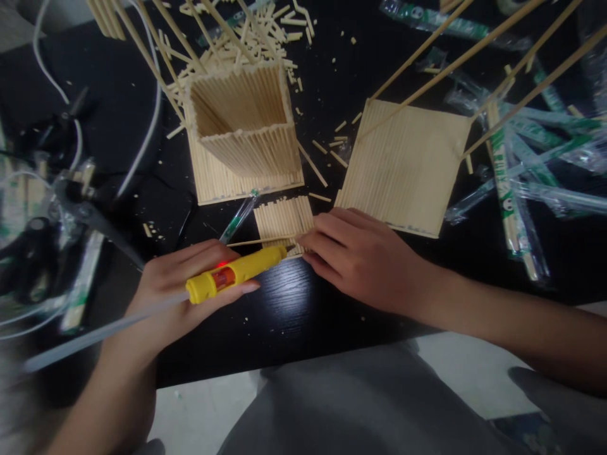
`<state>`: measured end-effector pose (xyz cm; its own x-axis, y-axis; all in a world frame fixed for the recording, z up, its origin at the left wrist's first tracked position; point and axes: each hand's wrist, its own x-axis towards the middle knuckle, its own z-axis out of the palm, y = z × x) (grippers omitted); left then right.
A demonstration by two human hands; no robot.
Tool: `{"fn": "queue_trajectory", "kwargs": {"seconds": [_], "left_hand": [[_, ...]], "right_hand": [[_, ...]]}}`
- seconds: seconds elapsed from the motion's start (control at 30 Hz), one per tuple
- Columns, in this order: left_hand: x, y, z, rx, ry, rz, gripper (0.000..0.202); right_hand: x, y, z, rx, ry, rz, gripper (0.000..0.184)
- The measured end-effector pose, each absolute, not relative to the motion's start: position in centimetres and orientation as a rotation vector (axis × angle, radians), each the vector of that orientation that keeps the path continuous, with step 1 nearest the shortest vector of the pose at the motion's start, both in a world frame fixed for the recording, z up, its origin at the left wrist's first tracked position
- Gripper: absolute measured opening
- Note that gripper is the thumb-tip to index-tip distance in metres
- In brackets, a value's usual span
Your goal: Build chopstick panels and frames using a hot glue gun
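My left hand (183, 294) is wrapped round a yellow hot glue gun (246, 270), with a long glue stick (104, 335) trailing out of its back end. The gun's nozzle points right, over a small panel of wooden sticks (279, 218) lying flat on the table. Across this panel runs a thin wooden stick (258, 241), its right end at the fingertips of my right hand (358, 256). The right fingers are closed there, beside the nozzle, and partly hide the stick and the panel's right edge.
Behind stands an open stick box (244, 151) on a flat base with tall sticks rising. A larger stick panel (408, 167) with upright rods is to the right. Cut pieces (237, 41), wrapped chopsticks (509, 202), scissors (95, 215) and a white cable (154, 120) lie around.
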<state>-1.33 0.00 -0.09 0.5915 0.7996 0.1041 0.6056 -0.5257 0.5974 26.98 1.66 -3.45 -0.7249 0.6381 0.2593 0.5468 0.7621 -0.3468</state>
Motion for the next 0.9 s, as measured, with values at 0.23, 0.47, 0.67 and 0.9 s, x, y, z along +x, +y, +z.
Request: {"fn": "queue_trajectory", "kwargs": {"seconds": [0.23, 0.47, 0.67, 0.9], "left_hand": [[-1.66, -0.35, 0.05, 2.269, 1.161, 0.493, 0.018], [-1.5, -0.01, -0.32, 2.294, 1.129, 0.511, 0.017], [-1.51, 0.03, -0.37, 2.271, 1.154, 0.499, 0.018], [-1.61, -0.09, -0.44, 2.274, 1.15, 0.49, 0.02]], "right_hand": [[27.05, 1.63, -3.3, -0.911, -2.601, 0.367, 0.021], [26.99, 1.67, -3.22, -0.906, -2.612, 0.371, 0.022], [26.98, 1.84, -3.04, -0.925, -2.613, 0.419, 0.024], [27.07, 1.98, -3.07, -0.922, -2.601, 0.422, 0.023]]}}
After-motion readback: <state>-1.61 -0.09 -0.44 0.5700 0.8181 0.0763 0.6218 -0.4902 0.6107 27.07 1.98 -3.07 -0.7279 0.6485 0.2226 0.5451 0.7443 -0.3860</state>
